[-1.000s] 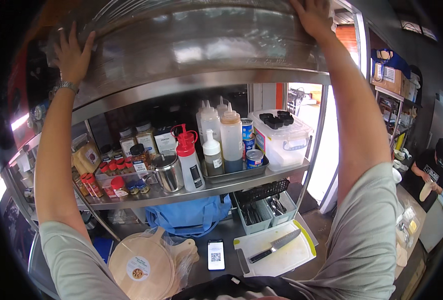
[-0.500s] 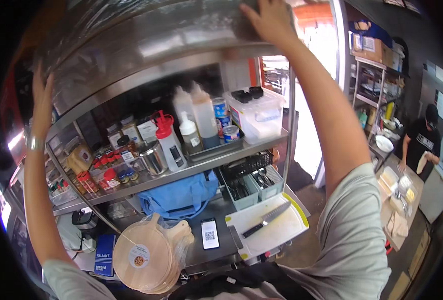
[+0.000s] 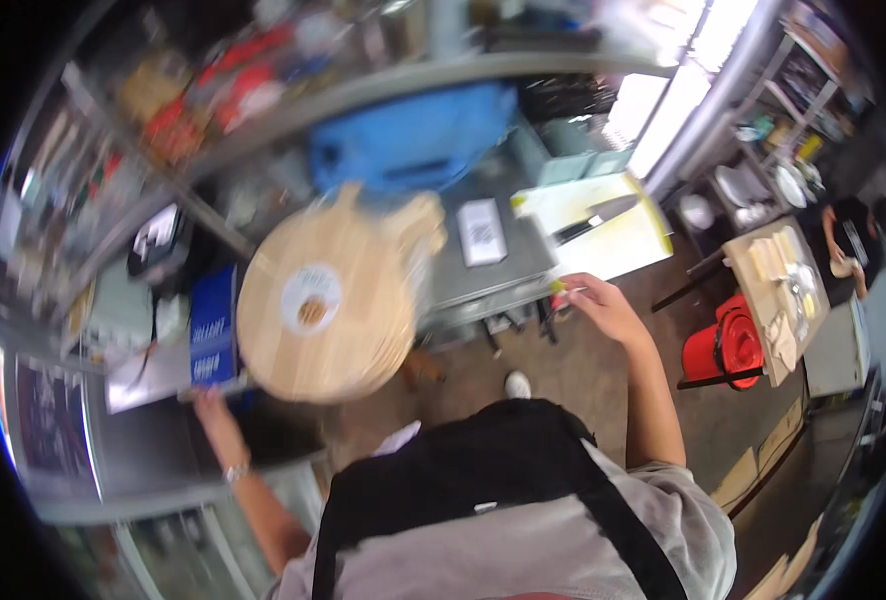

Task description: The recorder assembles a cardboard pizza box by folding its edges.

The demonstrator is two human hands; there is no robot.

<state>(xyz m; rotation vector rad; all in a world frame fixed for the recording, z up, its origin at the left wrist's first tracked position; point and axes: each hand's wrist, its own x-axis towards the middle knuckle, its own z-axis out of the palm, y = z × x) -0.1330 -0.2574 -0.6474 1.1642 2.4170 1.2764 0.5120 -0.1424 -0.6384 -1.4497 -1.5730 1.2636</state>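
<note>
Round wooden board (image 3: 328, 305) just above left hand (image 3: 213, 415); grip unclear, blurred.

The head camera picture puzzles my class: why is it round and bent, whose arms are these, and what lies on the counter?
A person wears a wide fisheye camera on the head, looking down, so straight edges curve. The arms are the person's own. The left hand rests at the counter edge near a blue box. The right hand reaches toward the counter's corner; a small yellow-green thing shows at its fingertips, too blurred to name. On the counter lie a round wooden board, a white cutting board with a knife, and a blue bag behind. The picture is motion-blurred.
</note>
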